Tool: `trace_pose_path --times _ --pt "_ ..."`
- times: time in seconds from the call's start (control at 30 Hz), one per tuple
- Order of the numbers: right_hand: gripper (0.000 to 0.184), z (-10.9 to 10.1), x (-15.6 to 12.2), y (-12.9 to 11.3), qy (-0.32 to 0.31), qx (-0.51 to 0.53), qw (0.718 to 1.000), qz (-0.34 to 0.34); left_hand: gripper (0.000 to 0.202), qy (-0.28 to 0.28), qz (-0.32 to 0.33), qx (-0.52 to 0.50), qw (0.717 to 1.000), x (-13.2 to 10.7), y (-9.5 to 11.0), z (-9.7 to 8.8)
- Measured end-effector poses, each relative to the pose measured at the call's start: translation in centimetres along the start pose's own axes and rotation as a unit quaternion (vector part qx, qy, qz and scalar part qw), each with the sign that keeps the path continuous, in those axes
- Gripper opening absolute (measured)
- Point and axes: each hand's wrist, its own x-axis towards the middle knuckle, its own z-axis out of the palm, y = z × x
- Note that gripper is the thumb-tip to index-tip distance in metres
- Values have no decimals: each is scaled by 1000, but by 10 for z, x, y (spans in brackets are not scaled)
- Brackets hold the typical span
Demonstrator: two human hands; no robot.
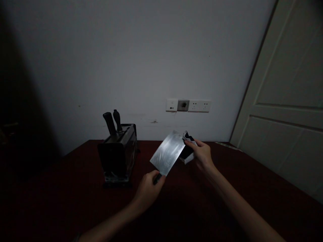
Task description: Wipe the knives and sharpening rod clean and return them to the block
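Observation:
My left hand [148, 189] is closed round the dark handle of a cleaver [168, 153], holding its broad shiny blade up and tilted to the right above the table. My right hand [202, 155] is closed on a dark cloth with a pale edge [188, 151], pressed against the blade's upper right edge. A black knife block [118, 154] stands to the left of the hands, with two dark knife handles [113, 122] sticking up from its top.
The dark red table [63, 195] runs to a white wall. A strip of wall sockets [188, 105] sits above the table's far edge. A pale door [290, 101] closes off the right side. The left side lies in deep shadow.

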Motion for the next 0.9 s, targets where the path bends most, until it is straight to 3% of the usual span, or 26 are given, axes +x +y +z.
trace_pose_path --times 0.2,0.4,0.6,0.9 --pt "28 -2 2 -3 9 26 999 26 39 -128 -162 -186 961 0 10 3" --pt "26 -4 4 -1 -1 36 999 33 40 -177 -199 -260 928 -6 11 7" --pt "26 -2 3 3 -15 37 999 35 35 -160 -207 -238 935 -13 14 18" --pt "25 5 -3 9 -28 42 998 35 39 -121 -206 -204 949 -16 1 38"
